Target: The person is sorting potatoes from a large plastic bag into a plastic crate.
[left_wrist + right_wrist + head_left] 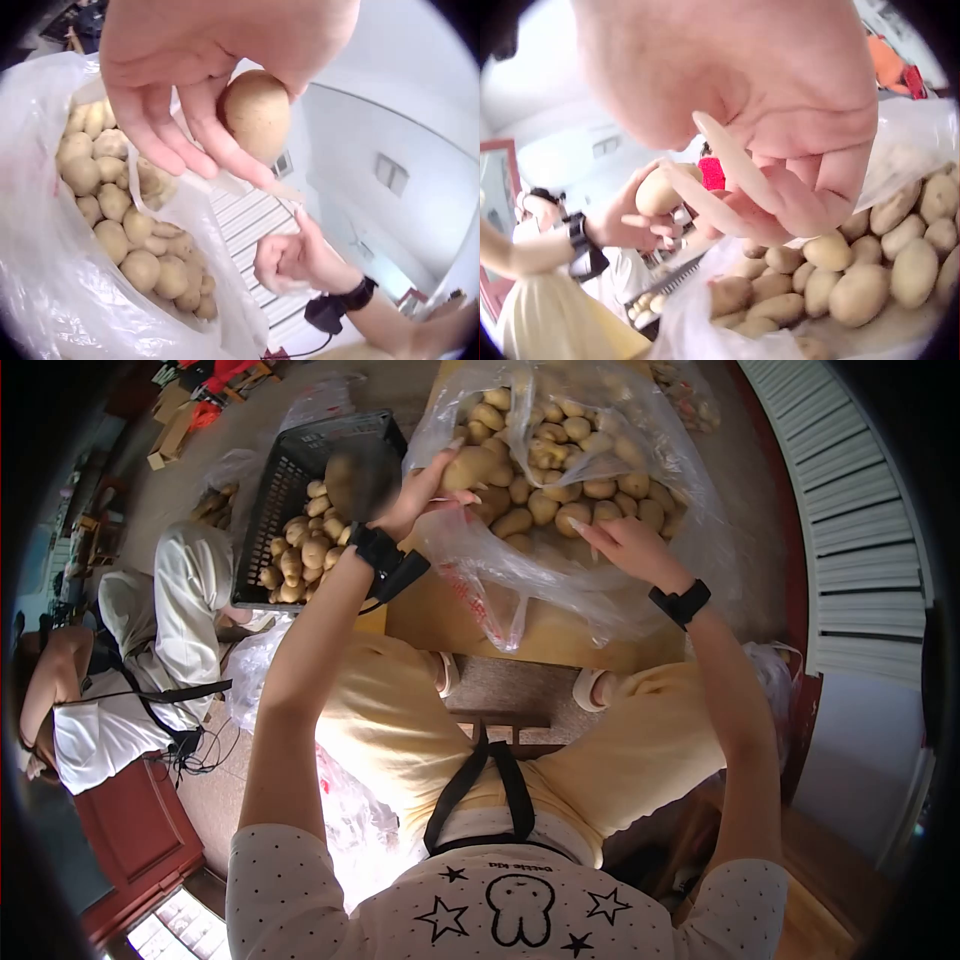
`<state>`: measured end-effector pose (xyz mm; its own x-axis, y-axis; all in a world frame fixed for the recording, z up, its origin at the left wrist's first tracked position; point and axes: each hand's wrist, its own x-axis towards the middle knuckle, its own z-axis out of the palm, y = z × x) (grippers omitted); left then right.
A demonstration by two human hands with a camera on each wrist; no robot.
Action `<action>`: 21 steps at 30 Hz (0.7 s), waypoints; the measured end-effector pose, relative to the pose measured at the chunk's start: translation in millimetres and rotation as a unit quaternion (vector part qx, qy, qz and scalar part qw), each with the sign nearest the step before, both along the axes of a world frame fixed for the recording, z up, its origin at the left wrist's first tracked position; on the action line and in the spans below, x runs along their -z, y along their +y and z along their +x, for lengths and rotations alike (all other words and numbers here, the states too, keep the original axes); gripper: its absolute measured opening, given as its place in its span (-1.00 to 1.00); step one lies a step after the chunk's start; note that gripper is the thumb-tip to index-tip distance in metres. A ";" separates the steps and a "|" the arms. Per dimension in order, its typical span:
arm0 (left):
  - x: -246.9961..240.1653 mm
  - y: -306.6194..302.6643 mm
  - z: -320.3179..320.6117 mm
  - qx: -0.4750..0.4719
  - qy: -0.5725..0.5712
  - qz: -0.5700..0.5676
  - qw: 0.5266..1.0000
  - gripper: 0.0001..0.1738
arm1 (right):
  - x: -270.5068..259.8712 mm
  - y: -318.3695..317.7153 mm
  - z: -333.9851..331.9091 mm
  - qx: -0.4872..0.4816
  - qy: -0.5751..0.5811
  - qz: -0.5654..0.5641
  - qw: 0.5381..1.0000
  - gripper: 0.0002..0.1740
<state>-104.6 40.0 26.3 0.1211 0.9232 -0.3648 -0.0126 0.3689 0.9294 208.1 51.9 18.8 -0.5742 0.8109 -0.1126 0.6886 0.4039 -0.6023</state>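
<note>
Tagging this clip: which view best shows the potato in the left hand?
Left wrist: the potato appears largest there, close in the left hand. The head view shows it smaller, from above; the right wrist view, partly behind the right hand.

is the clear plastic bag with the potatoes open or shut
Open: the clear plastic bag has its mouth spread wide, and the potatoes inside show uncovered through the gap in the left wrist view.

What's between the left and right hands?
In the head view, loose potatoes in the clear plastic bag lie between the left hand, holding one potato, and right hand.
</note>
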 end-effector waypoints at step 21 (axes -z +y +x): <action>258.1 -14.7 -341.8 -0.643 -0.308 -0.089 0.695 -0.42 | 10.3 9.9 4.6 -0.026 -0.024 0.051 0.998 -0.50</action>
